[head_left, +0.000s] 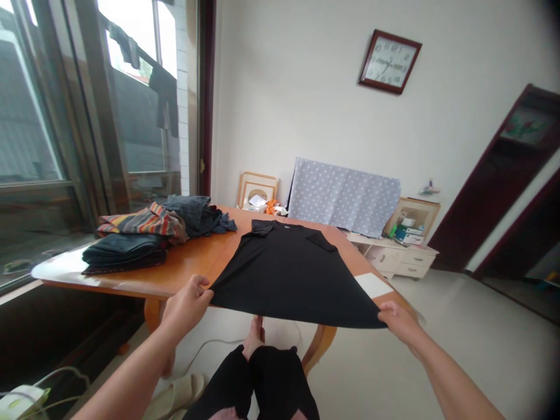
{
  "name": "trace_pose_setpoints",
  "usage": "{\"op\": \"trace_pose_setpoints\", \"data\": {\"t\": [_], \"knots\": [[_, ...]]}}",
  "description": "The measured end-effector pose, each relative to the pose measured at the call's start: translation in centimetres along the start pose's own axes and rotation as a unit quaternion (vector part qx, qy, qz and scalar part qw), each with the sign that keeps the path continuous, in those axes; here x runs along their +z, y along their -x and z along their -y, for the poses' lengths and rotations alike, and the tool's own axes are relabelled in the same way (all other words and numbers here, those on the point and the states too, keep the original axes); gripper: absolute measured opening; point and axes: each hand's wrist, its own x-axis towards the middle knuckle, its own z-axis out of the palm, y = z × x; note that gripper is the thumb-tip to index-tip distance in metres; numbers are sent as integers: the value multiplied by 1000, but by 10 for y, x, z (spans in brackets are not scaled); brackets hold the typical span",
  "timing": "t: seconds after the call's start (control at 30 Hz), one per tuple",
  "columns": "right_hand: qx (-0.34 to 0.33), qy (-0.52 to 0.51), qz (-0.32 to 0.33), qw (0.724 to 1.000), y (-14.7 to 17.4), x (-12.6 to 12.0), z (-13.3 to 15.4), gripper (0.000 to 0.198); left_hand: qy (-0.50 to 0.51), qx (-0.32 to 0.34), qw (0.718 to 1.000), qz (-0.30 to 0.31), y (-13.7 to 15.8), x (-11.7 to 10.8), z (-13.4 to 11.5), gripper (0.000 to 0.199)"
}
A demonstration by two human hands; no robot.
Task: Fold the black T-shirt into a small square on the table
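Observation:
A black T-shirt (289,268) lies spread over the wooden table (196,265), its collar and short sleeves at the far side. Its hem reaches to the near edge of the table and is stretched wide between my hands. At the left hem corner, my left hand (188,303) pinches the cloth between thumb and fingers. My right hand (396,318) grips the opposite hem corner, out past the table's near right edge.
Folded dark clothes (125,251), a striped garment (140,224) and crumpled denim (192,213) sit on the table's left. White paper (373,285) lies at its right. Behind stand a cloth-covered screen (343,195) and a white cabinet (400,259). Slippers (175,396) are on the floor.

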Motion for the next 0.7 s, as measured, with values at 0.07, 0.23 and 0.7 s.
{"op": "trace_pose_setpoints", "data": {"t": [0.07,0.23,0.7], "knots": [[0,-8,18,1000,-2,2,-2,16,-25,-2,1000,16,-1,-2,1,23],[1,-81,78,994,-9,9,-16,22,-58,-3,998,39,-4,0,5,22],[49,-60,97,992,-2,5,-12,35,14,-6,997,72,-4,7,11,40]]}}
